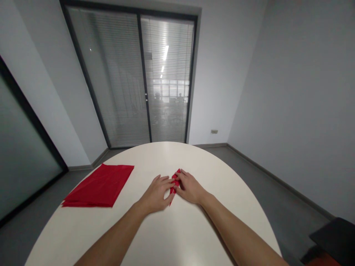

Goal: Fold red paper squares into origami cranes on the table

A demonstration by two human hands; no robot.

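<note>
A small folded red paper piece (174, 181) lies on the white round table (172, 232), narrow and pointed at both ends. My left hand (157, 193) rests flat on its left side, fingers stretched out and pressing down. My right hand (189, 187) lies flat on its right side, fingertips on the paper. Most of the piece is hidden under the two hands; only the top tip and a thin lower point show.
A stack of red paper sheets (100, 186) lies on the table to the left. Glass sliding doors with blinds (138, 81) stand behind the table. A dark chair (332, 240) sits at the lower right, beside the table edge.
</note>
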